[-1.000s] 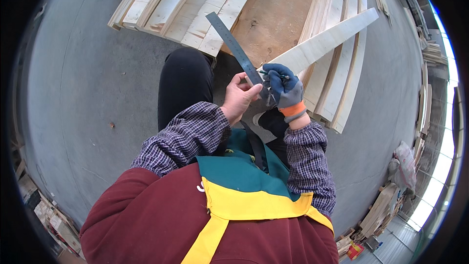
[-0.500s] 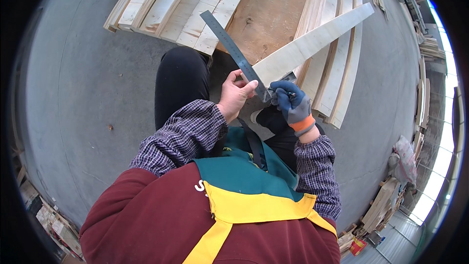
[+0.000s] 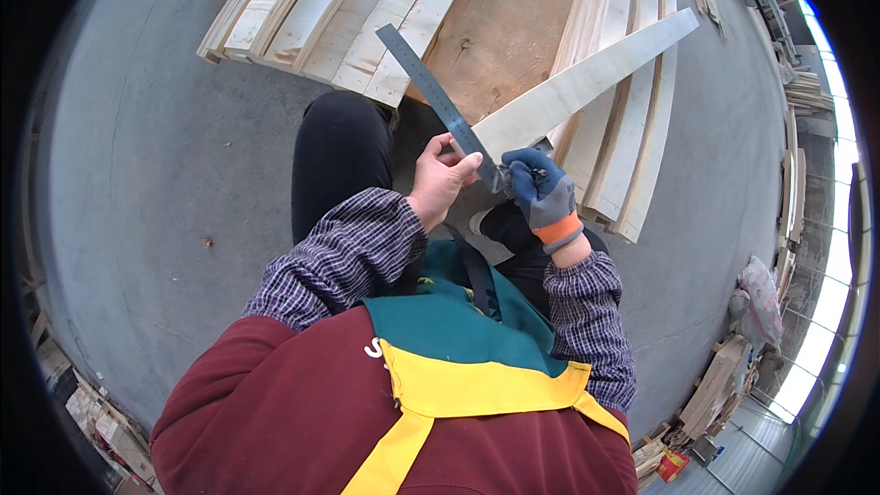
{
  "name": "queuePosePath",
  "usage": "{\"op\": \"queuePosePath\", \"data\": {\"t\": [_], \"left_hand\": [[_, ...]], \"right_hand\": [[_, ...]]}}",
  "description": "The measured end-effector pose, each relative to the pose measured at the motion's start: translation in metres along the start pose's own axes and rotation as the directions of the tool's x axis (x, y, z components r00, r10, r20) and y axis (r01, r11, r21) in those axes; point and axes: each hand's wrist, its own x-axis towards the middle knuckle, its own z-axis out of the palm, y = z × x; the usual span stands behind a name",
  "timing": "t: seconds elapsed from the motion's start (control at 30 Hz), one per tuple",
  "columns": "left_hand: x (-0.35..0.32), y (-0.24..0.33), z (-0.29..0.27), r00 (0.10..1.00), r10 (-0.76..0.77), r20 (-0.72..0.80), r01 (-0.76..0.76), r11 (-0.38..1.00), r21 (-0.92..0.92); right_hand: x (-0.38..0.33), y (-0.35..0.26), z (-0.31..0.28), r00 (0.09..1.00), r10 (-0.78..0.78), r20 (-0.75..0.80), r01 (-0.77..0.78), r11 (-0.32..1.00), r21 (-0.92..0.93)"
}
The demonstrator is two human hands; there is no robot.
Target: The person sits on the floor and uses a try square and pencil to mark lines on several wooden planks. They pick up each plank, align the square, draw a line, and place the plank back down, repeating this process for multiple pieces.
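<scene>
Grey floor (image 3: 211,183) spreads widest around me. Reckoning from the middle of my view, pale boards (image 3: 371,23) lie side by side at 11 o'clock, a brown wooden panel (image 3: 509,27) shows between 12 and 1, and long planks (image 3: 649,142) reach along 2 o'clock. Scrap wood (image 3: 720,385) is piled at 4 o'clock. My bent knee (image 3: 339,142) fills 10 o'clock. The loose board (image 3: 591,75) slants out between 1 and 2, blocking part of the planks; its near end is at my hands. A pale bag (image 3: 759,298) slumps past 3 o'clock, well apart. The steel ruler (image 3: 431,87) crosses the board's near end, tip toward 11. My bare left hand (image 3: 440,181) pinches ruler and board, thumb uppermost. My gloved right hand (image 3: 545,194), just beside the ruler's lower end, has its fingers curled around a slim dark pen-like tool (image 3: 539,172); I cannot tell whether its point touches wood.
</scene>
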Motion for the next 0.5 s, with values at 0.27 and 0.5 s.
{"op": "queuePosePath", "data": {"t": [0.27, 0.5], "left_hand": [[0.002, -0.004, 0.001, 1.0, 0.008, -0.002, -0.008, 1.0, 0.01], [-0.002, -0.002, 0.004, 1.0, 0.004, 0.015, -0.005, 0.999, 0.048]], "right_hand": [[-0.027, 0.022, -0.001, 0.858, 0.081, -0.507, 0.08, 0.954, 0.288], [-0.015, 0.057, 0.05, 0.771, 0.439, -0.461, 0.122, 0.609, 0.784]]}}
